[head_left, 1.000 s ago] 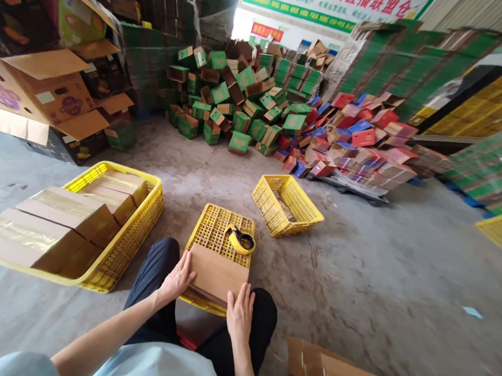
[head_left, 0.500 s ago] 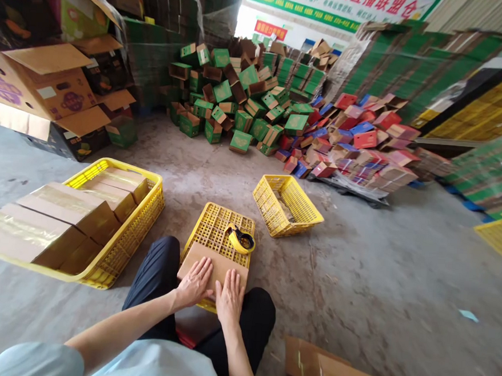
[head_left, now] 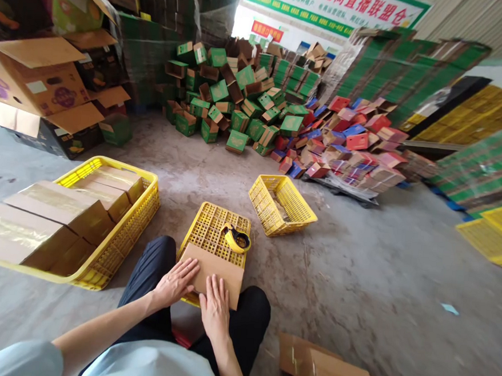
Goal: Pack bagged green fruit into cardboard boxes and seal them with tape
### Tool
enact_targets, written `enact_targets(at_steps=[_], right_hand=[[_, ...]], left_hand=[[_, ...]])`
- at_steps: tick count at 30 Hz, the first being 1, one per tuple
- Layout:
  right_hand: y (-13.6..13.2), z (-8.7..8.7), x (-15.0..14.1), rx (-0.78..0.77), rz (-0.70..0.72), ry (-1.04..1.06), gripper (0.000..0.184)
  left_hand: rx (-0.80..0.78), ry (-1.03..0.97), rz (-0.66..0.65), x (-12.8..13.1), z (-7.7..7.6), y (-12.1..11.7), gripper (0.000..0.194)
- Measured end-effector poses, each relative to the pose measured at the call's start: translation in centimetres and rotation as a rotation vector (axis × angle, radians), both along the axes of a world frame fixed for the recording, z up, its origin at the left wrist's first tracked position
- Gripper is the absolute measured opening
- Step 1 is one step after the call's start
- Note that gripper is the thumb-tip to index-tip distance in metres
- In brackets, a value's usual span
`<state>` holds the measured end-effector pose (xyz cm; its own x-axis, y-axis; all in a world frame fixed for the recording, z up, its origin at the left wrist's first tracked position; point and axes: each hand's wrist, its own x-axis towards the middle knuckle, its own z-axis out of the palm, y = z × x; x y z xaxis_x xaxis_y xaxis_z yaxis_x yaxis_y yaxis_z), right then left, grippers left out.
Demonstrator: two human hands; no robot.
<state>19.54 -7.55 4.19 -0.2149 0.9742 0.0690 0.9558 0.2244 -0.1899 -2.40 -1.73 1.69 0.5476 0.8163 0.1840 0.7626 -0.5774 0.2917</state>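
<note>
A flat brown piece of cardboard (head_left: 222, 266), a carton or part of one, lies on an upturned yellow crate (head_left: 208, 222) between my knees. My left hand (head_left: 178, 280) rests on its left edge with fingers stretched out. Lower down and further right, my right hand (head_left: 216, 306) lies flat on the near part, fingers extended. Both palms press the cardboard from above without gripping it. Just beyond it, a yellow tape dispenser (head_left: 235, 238) sits on the crate's top.
On the left stands a large yellow crate (head_left: 133, 240) of taped cartons (head_left: 56, 203). A smaller yellow basket (head_left: 282, 204) stands ahead right. More cardboard (head_left: 336, 374) lies at bottom right. Green boxes (head_left: 237, 141) and red boxes (head_left: 357, 141) pile up behind.
Both hands have slid slightly left and apart over the cardboard, the left toward its left edge, the right toward its near middle. The whole view has shifted a little.
</note>
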Motion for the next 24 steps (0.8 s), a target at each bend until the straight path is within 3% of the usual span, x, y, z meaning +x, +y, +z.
enact_targets(at_steps=[4, 10, 16, 20, 24], right_hand=[[0.5, 0.5, -1.5, 0.012, 0.04, 0.05, 0.054], [5.3, 2.3, -4.1, -0.092, 0.194, 0.112, 0.053], [8.8, 3.2, -7.0, -0.138, 0.293, 0.148, 0.05], [9.2, 3.2, -7.8, -0.142, 0.303, 0.163, 0.049], [7.8, 2.5, -6.2, -0.104, 0.188, 0.14, 0.051]], left_hand=[[0.051, -0.043, 0.067, -1.6, -0.3, -1.6, 0.059], [0.031, -0.07, 0.089, -1.8, -0.6, -3.2, 0.057], [-0.034, -0.061, 0.093, -1.7, 0.6, -3.3, 0.052], [-0.037, -0.055, 0.1, -2.0, 0.9, -3.3, 0.048], [-0.035, -0.079, 0.088, -2.2, 0.9, -2.9, 0.047]])
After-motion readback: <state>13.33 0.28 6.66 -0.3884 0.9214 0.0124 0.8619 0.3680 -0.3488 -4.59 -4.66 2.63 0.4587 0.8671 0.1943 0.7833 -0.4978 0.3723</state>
